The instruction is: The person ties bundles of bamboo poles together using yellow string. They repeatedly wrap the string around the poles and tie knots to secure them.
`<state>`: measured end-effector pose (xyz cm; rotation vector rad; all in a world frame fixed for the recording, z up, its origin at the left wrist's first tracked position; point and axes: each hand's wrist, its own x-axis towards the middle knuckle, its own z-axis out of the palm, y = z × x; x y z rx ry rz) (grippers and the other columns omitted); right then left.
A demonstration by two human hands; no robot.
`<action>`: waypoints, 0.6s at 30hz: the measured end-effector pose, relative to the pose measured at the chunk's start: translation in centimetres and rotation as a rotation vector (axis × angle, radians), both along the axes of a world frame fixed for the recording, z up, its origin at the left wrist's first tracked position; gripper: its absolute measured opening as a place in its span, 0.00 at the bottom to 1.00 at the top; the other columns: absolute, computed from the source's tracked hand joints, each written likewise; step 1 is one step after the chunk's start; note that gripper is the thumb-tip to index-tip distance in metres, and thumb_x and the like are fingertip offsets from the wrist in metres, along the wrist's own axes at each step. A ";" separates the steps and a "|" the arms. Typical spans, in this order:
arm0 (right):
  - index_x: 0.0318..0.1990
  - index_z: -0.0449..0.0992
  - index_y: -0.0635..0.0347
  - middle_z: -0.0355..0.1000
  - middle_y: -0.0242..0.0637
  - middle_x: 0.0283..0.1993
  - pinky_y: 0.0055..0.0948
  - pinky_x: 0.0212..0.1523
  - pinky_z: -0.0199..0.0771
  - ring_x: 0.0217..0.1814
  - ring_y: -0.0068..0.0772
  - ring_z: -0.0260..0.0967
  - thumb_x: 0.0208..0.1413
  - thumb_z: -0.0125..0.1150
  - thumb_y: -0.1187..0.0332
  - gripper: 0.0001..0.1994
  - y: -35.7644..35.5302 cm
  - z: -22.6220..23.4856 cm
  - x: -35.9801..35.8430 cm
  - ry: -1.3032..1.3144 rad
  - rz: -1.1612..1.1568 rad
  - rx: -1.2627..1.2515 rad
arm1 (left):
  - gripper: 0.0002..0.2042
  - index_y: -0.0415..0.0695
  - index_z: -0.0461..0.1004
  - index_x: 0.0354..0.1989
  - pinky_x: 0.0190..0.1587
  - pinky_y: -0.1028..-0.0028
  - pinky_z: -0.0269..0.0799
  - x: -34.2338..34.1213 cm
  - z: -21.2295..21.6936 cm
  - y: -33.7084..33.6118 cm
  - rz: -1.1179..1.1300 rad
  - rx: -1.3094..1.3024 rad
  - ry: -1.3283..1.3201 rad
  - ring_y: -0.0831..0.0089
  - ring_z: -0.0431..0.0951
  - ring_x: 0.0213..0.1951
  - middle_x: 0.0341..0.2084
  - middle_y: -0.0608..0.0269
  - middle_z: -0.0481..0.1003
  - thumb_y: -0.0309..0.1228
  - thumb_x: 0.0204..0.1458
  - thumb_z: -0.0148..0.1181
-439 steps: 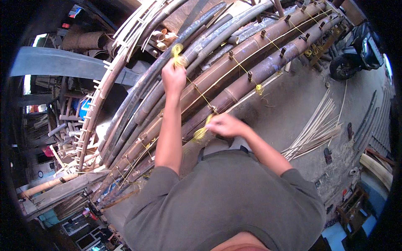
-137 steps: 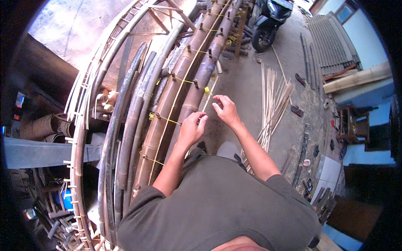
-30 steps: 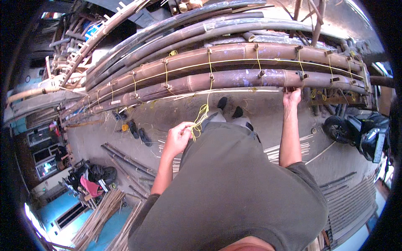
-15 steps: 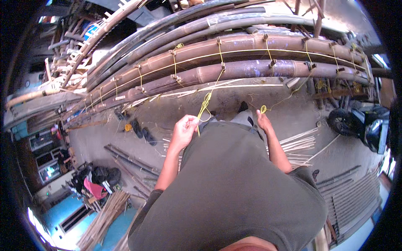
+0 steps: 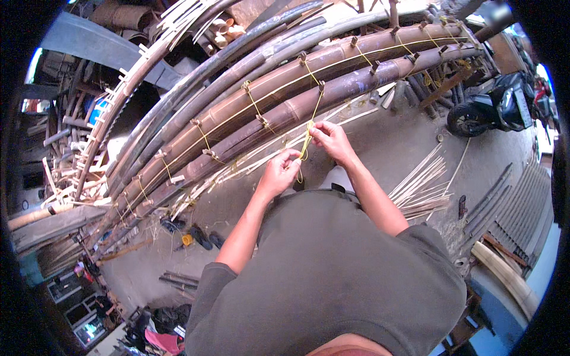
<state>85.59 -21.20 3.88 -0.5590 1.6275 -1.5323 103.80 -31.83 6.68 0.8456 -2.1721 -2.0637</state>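
Both my hands are closed on a looped bundle of yellow cord in front of my waist. My left hand pinches its lower end, where a loop hangs below the fingers. Slightly higher and to the right, my right hand grips the upper part between thumb and fingers. From there a strand rises to a peg on the nearer thick bamboo pole. Behind it runs a second thick bamboo pole, with yellow cord tied from peg to peg across the two.
More long poles are stacked behind. Thin bamboo strips lie on the floor at right, with a parked motorbike beyond. Dark sandals and a small yellow-orange object lie at left. A curved frame with short sticks stands far left.
My right hand has come in from the right to the cord beside my left hand. My left hand has moved up and right. The view has turned, so the poles slant more steeply.
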 end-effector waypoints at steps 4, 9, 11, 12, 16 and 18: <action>0.41 0.75 0.61 0.75 0.30 0.34 0.22 0.32 0.74 0.32 0.18 0.72 0.60 0.59 0.62 0.11 -0.5 -0.6 0.0 -0.171 -0.111 -0.040 | 0.11 0.41 0.77 0.40 0.24 0.76 0.63 -0.9 -0.1 -2.1 -0.116 -0.218 0.036 0.83 0.66 0.22 0.17 0.69 0.69 0.34 0.52 0.59; 0.43 0.73 0.61 0.75 0.33 0.37 0.24 0.37 0.78 0.36 0.23 0.74 0.60 0.57 0.66 0.09 0.0 -1.2 -1.7 -0.160 -0.047 -0.075 | 0.12 0.38 0.75 0.37 0.31 0.76 0.66 -3.3 0.1 -3.2 -0.272 -0.386 0.039 0.81 0.68 0.26 0.24 0.67 0.74 0.35 0.55 0.58; 0.41 0.74 0.61 0.75 0.32 0.36 0.25 0.40 0.77 0.37 0.22 0.74 0.60 0.57 0.66 0.08 1.0 -0.2 -2.3 -0.204 -0.074 -0.062 | 0.12 0.37 0.75 0.37 0.32 0.75 0.66 -4.5 -0.4 -3.3 -0.262 -0.405 0.068 0.81 0.68 0.27 0.23 0.66 0.73 0.36 0.56 0.58; 0.42 0.74 0.61 0.75 0.34 0.37 0.26 0.40 0.78 0.38 0.23 0.75 0.60 0.56 0.67 0.08 1.5 0.3 -3.1 -0.166 -0.059 -0.052 | 0.12 0.37 0.74 0.36 0.32 0.75 0.66 -5.2 0.1 -3.3 -0.269 -0.373 0.034 0.81 0.68 0.27 0.22 0.66 0.73 0.36 0.56 0.57; 0.38 0.75 0.61 0.76 0.40 0.30 0.33 0.33 0.76 0.33 0.33 0.75 0.56 0.58 0.65 0.09 3.6 0.7 -5.7 0.275 -0.041 0.116 | 0.12 0.36 0.74 0.35 0.36 0.72 0.70 -6.3 -0.2 -2.9 -0.327 -0.485 0.046 0.75 0.73 0.29 0.25 0.58 0.75 0.35 0.56 0.56; 0.35 0.75 0.60 0.75 0.45 0.29 0.40 0.35 0.74 0.33 0.44 0.74 0.50 0.58 0.63 0.10 3.4 0.1 -6.0 0.708 -0.051 0.287 | 0.12 0.37 0.74 0.35 0.35 0.69 0.71 -6.5 0.3 -2.3 -0.329 -0.590 0.053 0.70 0.75 0.29 0.25 0.51 0.75 0.35 0.57 0.54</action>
